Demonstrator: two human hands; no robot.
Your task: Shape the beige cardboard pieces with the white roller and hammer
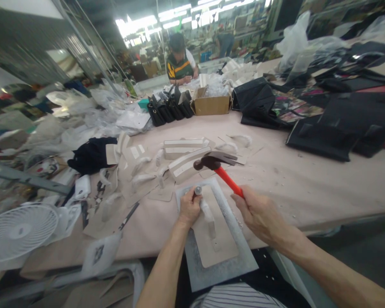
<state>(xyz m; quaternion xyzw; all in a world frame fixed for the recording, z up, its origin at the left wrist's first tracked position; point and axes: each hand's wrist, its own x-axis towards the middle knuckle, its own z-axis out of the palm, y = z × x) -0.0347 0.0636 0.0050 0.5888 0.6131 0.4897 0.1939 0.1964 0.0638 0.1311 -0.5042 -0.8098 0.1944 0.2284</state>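
Note:
A claw hammer (229, 182) with a red-orange handle is gripped in my right hand (259, 214), its dark head raised above the board. My left hand (190, 207) closes around a short metal punch (198, 191), whose round top faces up. Under that hand lies a beige panel (216, 252) with rounded corners and a plastic-wrapped handle (208, 216) attached along its middle. The panel rests on a grey board (192, 273) at the table's near edge. The punch's lower tip is hidden by my fingers.
Beige bag pieces (184, 164) and wrapped handles lie ahead on the table (269, 179). A white fan (19, 231) stands left. Farther back are black bags (170, 107), a cardboard box (211, 105) and dark panels (333, 124). Another person (181, 64) sits across the table.

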